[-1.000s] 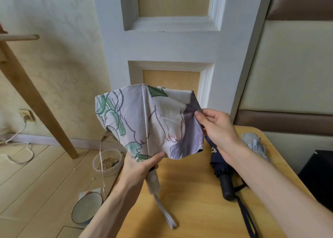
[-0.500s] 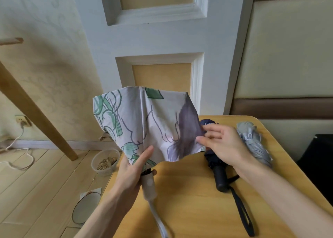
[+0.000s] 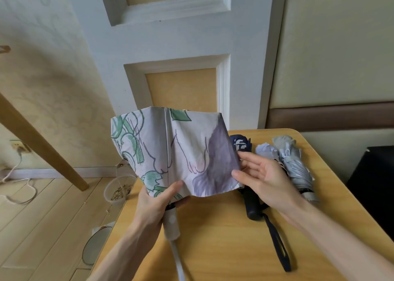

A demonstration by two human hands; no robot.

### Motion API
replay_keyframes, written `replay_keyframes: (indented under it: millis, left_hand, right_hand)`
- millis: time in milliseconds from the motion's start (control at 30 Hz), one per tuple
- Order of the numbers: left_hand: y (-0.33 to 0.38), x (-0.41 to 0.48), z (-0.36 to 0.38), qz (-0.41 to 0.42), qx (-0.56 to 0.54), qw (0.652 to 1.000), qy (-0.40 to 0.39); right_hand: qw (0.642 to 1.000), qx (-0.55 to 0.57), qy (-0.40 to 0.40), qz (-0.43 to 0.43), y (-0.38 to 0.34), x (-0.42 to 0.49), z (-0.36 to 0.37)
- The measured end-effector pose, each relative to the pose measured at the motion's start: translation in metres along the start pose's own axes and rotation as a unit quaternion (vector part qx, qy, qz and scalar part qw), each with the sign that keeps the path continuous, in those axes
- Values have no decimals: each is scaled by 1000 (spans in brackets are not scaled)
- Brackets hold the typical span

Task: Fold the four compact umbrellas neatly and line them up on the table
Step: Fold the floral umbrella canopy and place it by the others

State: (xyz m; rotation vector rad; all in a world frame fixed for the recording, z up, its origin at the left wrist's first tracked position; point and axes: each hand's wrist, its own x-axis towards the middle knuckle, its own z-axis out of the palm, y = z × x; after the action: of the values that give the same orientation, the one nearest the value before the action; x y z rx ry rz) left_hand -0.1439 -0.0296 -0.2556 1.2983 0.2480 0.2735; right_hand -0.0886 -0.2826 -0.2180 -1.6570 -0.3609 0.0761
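**Printed umbrella held over table, canopy partly spread**

The compact umbrella with a pale lilac canopy printed in green and purple (image 3: 170, 148) is held in the air above the 9 o'clock edge of the light wooden table (image 3: 223, 248). Its canopy hangs loose and unfolded, fanned upward toward 12 o'clock. Its pale grey handle (image 3: 171, 225) points down toward 6 o'clock, and a grey wrist strap (image 3: 178, 259) trails below it.

The left hand (image 3: 155, 204) grips the umbrella just above the handle. Its fingers are curled round the gathered fabric and the thumb lies along the canopy's lower hem. The right hand (image 3: 262, 178) is at 3 o'clock of the canopy, palm up. Its fingers are straight and spread, and the thumb and forefinger tips touch the canopy's side edge. No closed pinch is visible.

A folded navy umbrella with a black handle (image 3: 252, 204) lies on the table just beyond the right hand, its dark strap (image 3: 277, 244) running toward 5 o'clock. At 3 o'clock of it lies a folded silver-grey umbrella (image 3: 296, 170), with a pale bluish fabric bundle (image 3: 264, 150) against it. Whether that bundle is a separate umbrella cannot be told.

On the plank floor at 9 o'clock of the table stand a clear plastic tub of grain (image 3: 119, 190) and a round disc (image 3: 93, 246). A white panelled door (image 3: 191, 35) stands at 12 o'clock.
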Motion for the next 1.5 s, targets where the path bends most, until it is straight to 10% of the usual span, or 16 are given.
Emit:
replay_keyframes:
  millis: [533, 733, 1167, 1500]
  left_hand:
    - [-2, 3, -4, 44, 46, 997, 47]
    - [1, 0, -6, 66, 59, 996, 30]
    - [1, -2, -3, 54, 58, 997, 8]
    - [-3, -8, 6, 41, -7, 999, 14]
  right_hand:
    - [988, -21, 141, -52, 4, 2, 15]
    - [997, -40, -59, -37, 2, -4, 13]
    - [960, -174, 99, -196, 14, -4, 12]
    - [826, -416, 231, -302, 18, -9, 17]
